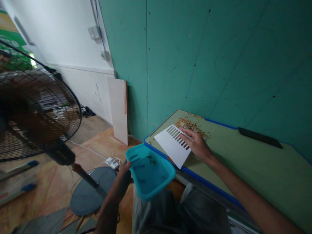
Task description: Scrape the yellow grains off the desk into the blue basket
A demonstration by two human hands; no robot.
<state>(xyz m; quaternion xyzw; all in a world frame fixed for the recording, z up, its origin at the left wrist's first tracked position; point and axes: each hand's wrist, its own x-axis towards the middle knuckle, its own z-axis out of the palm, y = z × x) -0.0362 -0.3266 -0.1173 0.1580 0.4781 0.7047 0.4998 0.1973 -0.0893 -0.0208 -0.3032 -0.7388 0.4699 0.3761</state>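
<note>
My left hand [125, 177] grips the left rim of a turquoise plastic basin [149, 172], with the thumb over the edge. A few small bits lie inside the basin, which sits at the table edge above my lap. In my right hand [197, 144] is a white slotted plastic sheet [170, 146], held by its slotted upper part. The sheet slants over the table's edge, and its lower corner comes close to the basin's rim. Behind the sheet a pile of small yellow-brown beans or kernels [192, 125] is spread on the pale green tabletop [231, 146].
A black-caged fan [36, 107] on a round grey base [94, 188] stands to the left. A white power strip [112, 163] with cords lies on the floor. A pale board [118, 110] leans by the green wall [170, 58]. A dark strip [259, 137] lies along the table's back edge.
</note>
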